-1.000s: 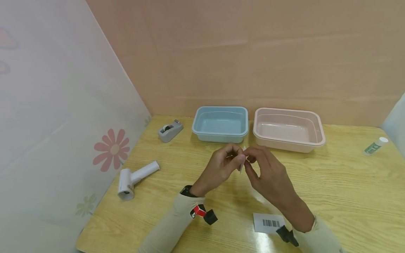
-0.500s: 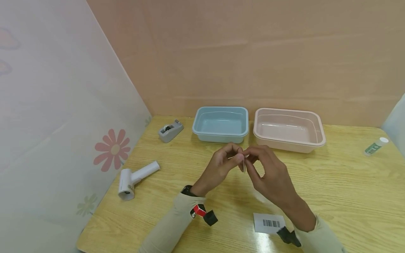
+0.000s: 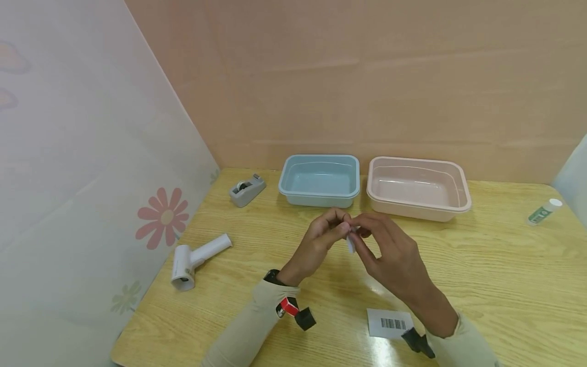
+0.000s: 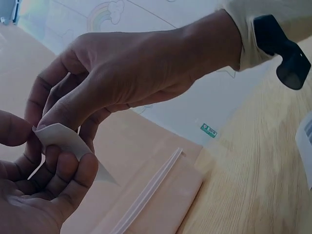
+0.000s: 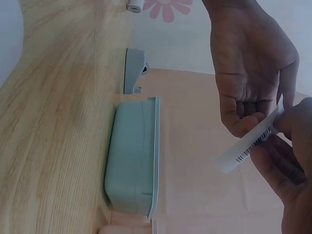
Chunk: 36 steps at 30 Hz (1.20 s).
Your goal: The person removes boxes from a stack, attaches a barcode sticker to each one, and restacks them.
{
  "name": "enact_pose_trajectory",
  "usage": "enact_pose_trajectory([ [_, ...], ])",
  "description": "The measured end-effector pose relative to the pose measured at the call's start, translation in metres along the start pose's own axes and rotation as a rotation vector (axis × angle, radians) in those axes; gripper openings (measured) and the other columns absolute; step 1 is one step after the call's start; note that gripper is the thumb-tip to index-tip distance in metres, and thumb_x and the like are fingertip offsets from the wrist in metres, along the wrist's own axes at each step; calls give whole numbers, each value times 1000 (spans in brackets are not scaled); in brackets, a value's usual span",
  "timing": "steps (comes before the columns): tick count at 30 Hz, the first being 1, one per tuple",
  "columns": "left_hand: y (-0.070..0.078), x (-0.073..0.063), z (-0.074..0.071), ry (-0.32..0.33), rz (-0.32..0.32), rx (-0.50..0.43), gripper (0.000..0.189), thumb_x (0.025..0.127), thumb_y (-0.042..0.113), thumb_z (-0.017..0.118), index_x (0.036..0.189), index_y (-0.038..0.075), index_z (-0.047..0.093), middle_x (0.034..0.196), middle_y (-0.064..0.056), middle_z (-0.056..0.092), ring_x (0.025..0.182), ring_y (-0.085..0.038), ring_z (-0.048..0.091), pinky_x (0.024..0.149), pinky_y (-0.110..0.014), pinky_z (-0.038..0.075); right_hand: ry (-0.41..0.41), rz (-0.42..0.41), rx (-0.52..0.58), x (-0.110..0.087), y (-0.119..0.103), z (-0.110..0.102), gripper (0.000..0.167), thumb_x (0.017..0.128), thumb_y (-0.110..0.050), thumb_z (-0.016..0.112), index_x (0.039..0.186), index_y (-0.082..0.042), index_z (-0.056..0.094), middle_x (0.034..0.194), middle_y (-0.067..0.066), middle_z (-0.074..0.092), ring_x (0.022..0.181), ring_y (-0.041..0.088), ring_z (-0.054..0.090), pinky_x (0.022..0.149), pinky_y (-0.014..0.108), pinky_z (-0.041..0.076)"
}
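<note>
Both hands meet above the table, just in front of the two basins, on a small white barcode label (image 5: pixel 243 146). My left hand (image 3: pixel 316 242) pinches it between thumb and curled fingers. From the other side, my right hand (image 3: pixel 390 252) pinches the same label near its corner with thumb and fingertips. In the right wrist view its black bars face the camera, while the left wrist view shows a plain, bent side of the label (image 4: pixel 63 136). Fingers cover part of it. A white barcode card (image 3: pixel 373 323) lies on the table below the right forearm.
A blue basin (image 3: pixel 319 193) and a pink basin (image 3: pixel 415 205) stand at the back. At left are a grey tape dispenser (image 3: pixel 247 191) and a white handheld scanner (image 3: pixel 197 260). A glue stick (image 3: pixel 544 212) lies far right on the wooden table (image 3: pixel 495 275).
The label has turned between the fingers, its upper corner no longer showing above them and its lower end now tilted with a face showing. Both hands stay nearly in place.
</note>
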<state>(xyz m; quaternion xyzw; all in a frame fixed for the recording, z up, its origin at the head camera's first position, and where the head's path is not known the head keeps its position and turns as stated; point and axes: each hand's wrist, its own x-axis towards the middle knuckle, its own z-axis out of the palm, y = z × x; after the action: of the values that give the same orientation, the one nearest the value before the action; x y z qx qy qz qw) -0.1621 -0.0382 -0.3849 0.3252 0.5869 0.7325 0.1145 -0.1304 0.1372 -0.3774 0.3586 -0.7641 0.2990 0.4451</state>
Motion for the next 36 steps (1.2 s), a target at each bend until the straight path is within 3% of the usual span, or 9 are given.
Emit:
enact_pose_trajectory([
  [7,3,1,2,79,3,262,23,107,23,53,104,1,57,102,-5,58,100,-13,58,87,-33,53,14,-36,-51,3,-3,-1,30,104,-21,57,106,7,66,101,14,67,77,22,66,67,23,54],
  [9,4,1,2,93,-1,297,22,106,23,53,103,2,58,101,-6,60,99,-14,59,85,-34,55,16,-42,-64,3,-3,-1,29,104,-21,57,106,7,66,100,13,68,77,22,66,66,25,55],
  [20,6,0,2,87,-25,254,21,106,21,53,107,0,59,102,-9,59,95,-12,58,83,-29,52,51,-109,-140,5,-4,-4,28,104,-20,58,103,6,68,95,10,71,73,21,69,57,31,55],
  [28,6,-1,2,51,-31,124,25,107,21,51,110,-4,56,101,-5,56,95,-15,57,92,-33,51,61,-219,-168,6,-3,-7,22,103,-5,53,97,6,71,96,16,72,72,28,71,56,34,55],
  [36,4,1,1,49,-49,211,23,107,23,52,107,0,57,100,-6,57,93,-12,57,90,-49,52,40,-259,-135,8,-2,-9,22,103,-1,50,98,8,70,95,18,70,74,29,70,57,34,56],
])
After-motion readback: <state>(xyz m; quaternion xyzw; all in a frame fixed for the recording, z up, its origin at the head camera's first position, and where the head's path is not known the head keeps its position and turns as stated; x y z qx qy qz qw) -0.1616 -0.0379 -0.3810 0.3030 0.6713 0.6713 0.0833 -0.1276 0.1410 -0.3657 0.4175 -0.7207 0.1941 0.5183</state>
